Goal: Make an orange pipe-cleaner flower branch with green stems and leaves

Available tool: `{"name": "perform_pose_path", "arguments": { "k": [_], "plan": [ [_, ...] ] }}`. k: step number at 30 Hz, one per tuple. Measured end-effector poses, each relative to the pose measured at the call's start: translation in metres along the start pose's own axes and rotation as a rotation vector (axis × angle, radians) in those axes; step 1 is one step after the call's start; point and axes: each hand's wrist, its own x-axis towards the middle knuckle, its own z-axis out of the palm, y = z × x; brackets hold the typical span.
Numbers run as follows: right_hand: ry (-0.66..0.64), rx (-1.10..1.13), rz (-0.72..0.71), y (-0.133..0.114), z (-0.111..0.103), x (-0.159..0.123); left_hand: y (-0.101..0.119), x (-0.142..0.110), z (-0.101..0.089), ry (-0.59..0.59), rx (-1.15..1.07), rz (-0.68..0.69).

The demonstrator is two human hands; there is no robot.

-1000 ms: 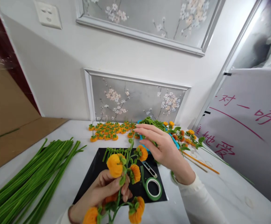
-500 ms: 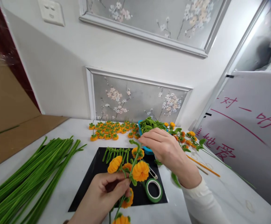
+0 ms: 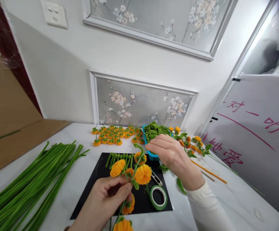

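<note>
My left hand [image 3: 105, 200] is closed in a pinch around the green stem of a pumpkin branch [image 3: 143, 174] made of fuzzy chenille. Several ribbed orange pumpkins hang along this branch, and a curled green tip tops it. Just right of that tip is my right hand [image 3: 174, 157], its fingers stretched out and angled left, a little apart from the stem. Its thumb is hidden, and I see nothing held in it. Under the branch lies a black mat [image 3: 88, 192] bearing short green chenille pieces [image 3: 120, 158], small snips [image 3: 156, 178] and a roll of green tape [image 3: 163, 205].
Long green chenille stems [image 3: 38, 179] lie at left, beside cardboard [image 3: 33, 141]. Small orange pumpkins [image 3: 111, 136] stand in rows at the back. A blue basket [image 3: 144, 134] holds green leaves. Finished pumpkin branches [image 3: 198, 142] and an orange stick [image 3: 211, 173] lie at right.
My right hand has drawn slightly right, away from the curled tip. The branch in my left hand has shifted a little left and down.
</note>
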Motion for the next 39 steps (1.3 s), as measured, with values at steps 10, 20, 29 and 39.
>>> {"name": "perform_pose_path", "arguments": {
  "k": [10, 20, 29, 39],
  "plan": [
    [0.051, -0.105, 0.091, -0.02, 0.021, 0.006, 0.001, -0.005, 0.014, 0.046, -0.119, -0.094],
    [0.236, -0.015, 0.295, -0.049, 0.045, 0.01, 0.001, -0.006, 0.019, 0.132, -0.246, -0.075],
    [0.251, 0.158, 0.339, -0.046, 0.043, 0.013, 0.003, -0.006, 0.021, 0.136, -0.295, -0.08],
    [0.238, 0.1, 0.26, -0.02, 0.015, 0.009, -0.005, -0.005, 0.015, 0.159, -0.332, -0.062]
  ]
}}
